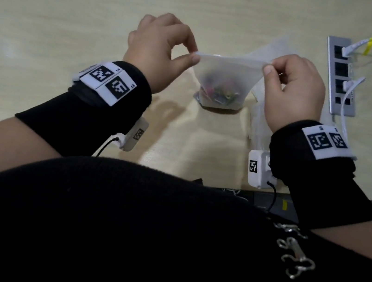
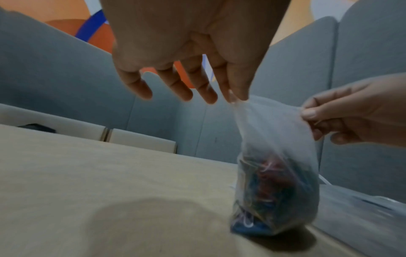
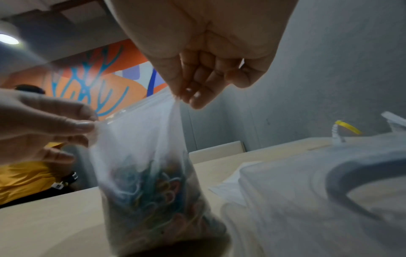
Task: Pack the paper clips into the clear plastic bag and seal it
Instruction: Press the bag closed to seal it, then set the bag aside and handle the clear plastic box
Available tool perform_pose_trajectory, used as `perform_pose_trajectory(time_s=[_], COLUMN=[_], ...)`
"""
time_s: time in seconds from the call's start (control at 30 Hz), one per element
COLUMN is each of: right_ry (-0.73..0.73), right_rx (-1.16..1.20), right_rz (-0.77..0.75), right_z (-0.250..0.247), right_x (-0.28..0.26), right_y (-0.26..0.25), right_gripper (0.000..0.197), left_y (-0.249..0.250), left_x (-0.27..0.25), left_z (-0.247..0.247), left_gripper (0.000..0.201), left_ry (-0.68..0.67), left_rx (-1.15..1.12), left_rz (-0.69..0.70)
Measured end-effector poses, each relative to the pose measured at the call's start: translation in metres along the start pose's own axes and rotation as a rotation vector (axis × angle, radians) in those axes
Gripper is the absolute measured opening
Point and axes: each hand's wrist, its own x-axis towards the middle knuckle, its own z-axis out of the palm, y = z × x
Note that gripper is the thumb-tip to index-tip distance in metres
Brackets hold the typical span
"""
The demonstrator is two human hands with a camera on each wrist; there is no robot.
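Observation:
A clear plastic bag stands upright on the pale wooden table, its bottom full of coloured paper clips. My left hand pinches the bag's top left corner between thumb and forefinger. My right hand pinches the top right corner, so the top edge is stretched between both hands. In the left wrist view the bag hangs from my left hand, the clips heaped at its base. The right wrist view shows my right hand gripping the bag above the clips.
A grey power strip with white plugs and cables lies at the table's right edge. More clear plastic bags lie under my right wrist, large in the right wrist view. A person in yellow sits beyond the table's far side.

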Motion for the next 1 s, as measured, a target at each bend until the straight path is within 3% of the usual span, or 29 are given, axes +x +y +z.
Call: perform_pose_trajectory(time_s=[0.2, 0.37, 0.43, 0.5, 0.6, 0.67, 0.73, 0.9, 1.0], right_ry=[-0.052, -0.053, -0.083, -0.106, -0.168, -0.295, -0.423, -0.595, -0.784], right_rx=[0.17, 0.474, 0.487, 0.382, 0.085, -0.124, -0.309, -0.659, -0.746], right_rz=[0.111, 0.177, 0.233, 0.265, 0.26, 0.254, 0.253, 0.276, 0.296], right_z=[0.011, 0.013, 0.013, 0.012, 0.012, 0.014, 0.019, 0.032, 0.043], right_x=[0.002, 0.017, 0.027, 0.036, 0.043, 0.046, 0.05, 0.067, 0.075], right_y=[-0.01, -0.033, -0.035, -0.027, -0.004, 0.009, 0.015, 0.02, 0.018], right_gripper=[0.013, 0.006, 0.013, 0.023, 0.029, 0.029, 0.032, 0.041, 0.044], left_y=[0.005, 0.007, 0.002, -0.006, -0.013, -0.014, -0.016, -0.019, -0.017], left_x=[-0.002, 0.013, 0.023, 0.027, 0.017, 0.008, -0.002, -0.011, -0.007], left_z=[0.007, 0.001, 0.001, 0.004, 0.018, 0.035, 0.055, 0.075, 0.075], left_gripper=[0.012, 0.003, 0.022, 0.043, 0.058, 0.065, 0.072, 0.082, 0.08], left_ry=[-0.054, 0.155, 0.191, 0.118, -0.131, -0.334, -0.481, -0.548, -0.578], left_rx=[-0.289, -0.431, -0.444, -0.318, 0.001, 0.199, 0.388, 0.545, 0.573], left_rz=[-0.087, -0.146, -0.246, -0.275, -0.083, 0.016, 0.026, 0.025, -0.01])
